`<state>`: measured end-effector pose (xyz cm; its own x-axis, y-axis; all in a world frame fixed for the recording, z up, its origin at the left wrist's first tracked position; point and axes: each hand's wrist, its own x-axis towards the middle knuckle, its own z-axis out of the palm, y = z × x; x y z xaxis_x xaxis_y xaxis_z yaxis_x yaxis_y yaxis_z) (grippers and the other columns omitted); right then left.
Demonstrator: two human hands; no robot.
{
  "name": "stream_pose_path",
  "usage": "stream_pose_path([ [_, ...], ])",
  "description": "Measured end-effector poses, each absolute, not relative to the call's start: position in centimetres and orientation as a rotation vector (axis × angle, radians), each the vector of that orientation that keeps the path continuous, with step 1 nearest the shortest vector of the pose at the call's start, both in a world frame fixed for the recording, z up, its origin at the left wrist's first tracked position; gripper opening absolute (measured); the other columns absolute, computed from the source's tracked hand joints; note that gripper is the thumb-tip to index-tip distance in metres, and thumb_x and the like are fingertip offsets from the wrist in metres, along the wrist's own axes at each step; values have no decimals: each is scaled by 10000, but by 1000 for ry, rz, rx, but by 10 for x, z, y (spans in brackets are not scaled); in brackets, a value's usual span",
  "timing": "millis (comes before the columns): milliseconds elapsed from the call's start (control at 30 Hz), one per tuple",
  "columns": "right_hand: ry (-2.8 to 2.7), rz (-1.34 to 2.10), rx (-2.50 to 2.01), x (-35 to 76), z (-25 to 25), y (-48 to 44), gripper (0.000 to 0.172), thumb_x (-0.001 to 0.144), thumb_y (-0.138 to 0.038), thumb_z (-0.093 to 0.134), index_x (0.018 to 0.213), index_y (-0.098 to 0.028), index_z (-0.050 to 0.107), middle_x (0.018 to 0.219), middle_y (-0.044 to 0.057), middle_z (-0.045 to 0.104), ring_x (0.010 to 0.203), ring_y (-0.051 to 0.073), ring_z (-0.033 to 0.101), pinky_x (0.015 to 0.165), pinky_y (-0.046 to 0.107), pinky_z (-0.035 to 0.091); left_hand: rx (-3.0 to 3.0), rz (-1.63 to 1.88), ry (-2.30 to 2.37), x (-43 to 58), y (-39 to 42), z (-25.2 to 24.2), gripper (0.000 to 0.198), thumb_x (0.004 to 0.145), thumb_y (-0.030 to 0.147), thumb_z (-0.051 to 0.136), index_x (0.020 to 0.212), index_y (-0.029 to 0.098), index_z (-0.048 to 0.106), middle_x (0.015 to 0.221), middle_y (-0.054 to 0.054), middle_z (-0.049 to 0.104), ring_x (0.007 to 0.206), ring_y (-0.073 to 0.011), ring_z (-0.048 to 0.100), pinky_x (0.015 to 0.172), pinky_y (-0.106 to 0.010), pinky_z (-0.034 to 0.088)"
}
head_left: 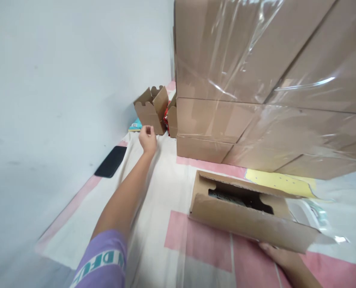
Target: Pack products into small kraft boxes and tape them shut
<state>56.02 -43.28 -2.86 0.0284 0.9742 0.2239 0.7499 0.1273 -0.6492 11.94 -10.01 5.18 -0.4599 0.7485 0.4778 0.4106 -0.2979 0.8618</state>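
Observation:
My left hand (148,138) is stretched far forward, fingers curled in, just short of a small open cardboard box (151,109) standing by the wall; nothing shows in the hand. My right hand (281,256) grips the near lower edge of an open brown cardboard box (250,224) lying on its side on the sheet. A dark object (240,199) sits inside that box. Only part of the right hand shows under the box.
A tall stack of flat cardboard wrapped in clear film (270,80) fills the right. A black phone (111,161) lies by the white wall (60,100). The floor is covered by a pink and cream sheet (165,188). A yellow card (278,181) lies behind the box.

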Motion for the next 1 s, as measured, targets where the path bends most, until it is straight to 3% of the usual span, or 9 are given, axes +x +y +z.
stream_pose_path([
  [100,-1734,497,-1618,546,-18,-428,511,691,-749,665,900,-294,767,756,87,721,765,336,728,710,449,641,1559,1810,1517,139,-145,65,271,939,418,602,809,181,577,768,-5,593,730,-138,565,723,-289,487],
  [233,-1713,627,-1489,529,-4,-420,619,698,-756,698,1067,-261,732,905,110,728,920,368,721,845,505,617,1747,1747,1211,173,-215,115,271,919,459,613,835,203,586,777,0,589,720,-127,561,712,-270,476],
  [333,-1630,582,-1351,514,4,-417,947,662,-821,701,1369,-203,578,1163,151,666,1182,404,626,1028,575,513,1914,1593,950,205,-266,166,257,901,455,662,825,213,618,777,5,605,724,-126,572,710,-272,483],
  [433,-1531,536,-1174,504,15,-416,1242,637,-960,557,1584,-199,300,1468,193,452,1395,424,434,1139,603,380,2149,1118,651,243,-309,205,171,928,352,652,824,216,647,804,1,647,744,-130,604,709,-271,490],
  [500,-1436,506,-1102,503,25,-419,1133,734,-960,414,1613,-266,242,1542,161,361,1417,403,399,1124,592,382,2302,857,546,268,-331,217,149,950,317,612,845,226,665,833,-7,679,786,-148,641,735,-284,504],
  [600,-1348,416,-1067,508,43,-427,813,864,-824,448,1511,-331,451,1473,118,427,1370,369,436,1056,543,441,2541,659,467,297,-354,216,156,979,292,553,902,252,683,873,-6,712,901,-180,673,852,-329,492],
  [700,-1338,355,-982,513,59,-438,605,883,-696,580,1365,-330,610,1348,114,509,1307,351,487,1036,533,466,2714,567,441,315,-365,209,165,998,299,530,932,264,677,905,4,733,938,-184,669,877,-346,449],
  [933,-1305,327,-794,508,84,-450,67,929,-312,672,975,-283,712,1066,71,599,1026,239,622,901,445,550,2813,590,499,328,-376,198,89,954,334,625,954,253,665,889,-13,723,858,-191,633,793,-351,425],
  [1000,-1286,339,-774,507,88,-452,56,934,-235,659,894,-263,686,999,54,599,946,210,625,838,401,550,2762,709,549,323,-375,193,100,919,330,679,967,248,649,917,-25,722,874,-196,629,786,-351,438],
])
